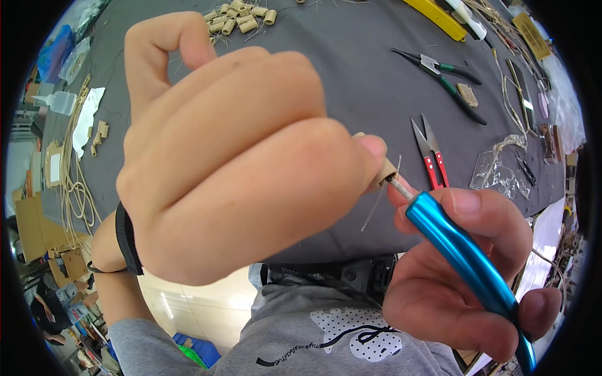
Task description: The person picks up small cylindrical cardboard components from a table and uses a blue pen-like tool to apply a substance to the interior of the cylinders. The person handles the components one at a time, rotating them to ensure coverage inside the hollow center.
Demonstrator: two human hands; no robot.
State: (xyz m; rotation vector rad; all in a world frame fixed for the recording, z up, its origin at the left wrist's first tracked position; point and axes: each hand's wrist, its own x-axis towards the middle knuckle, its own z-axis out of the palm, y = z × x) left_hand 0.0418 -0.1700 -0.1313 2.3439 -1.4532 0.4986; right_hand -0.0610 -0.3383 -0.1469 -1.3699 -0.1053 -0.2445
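Close to the camera, my left hand (232, 144) is closed, pinching a small tan tube (387, 170) between its thumb and a finger hidden behind. A thin pale thread (375, 207) sticks out at the tube's open end. My right hand (426, 294) grips a tool with a shiny blue curved handle (461, 250). The tool's slim metal shaft (402, 188) reaches into the tube's end; its tip is out of sight. One right fingertip sits beside the tube, behind the shaft; whether it touches is hard to tell.
Red-handled thread snips (432, 164) lie beyond my right hand, with green-handled pliers (451, 89) farther off. Similar tan tubes (241, 17) are heaped at the far side of the grey table. Long cords (74, 188) hang at the left. A clear plastic bag (495, 172) lies right.
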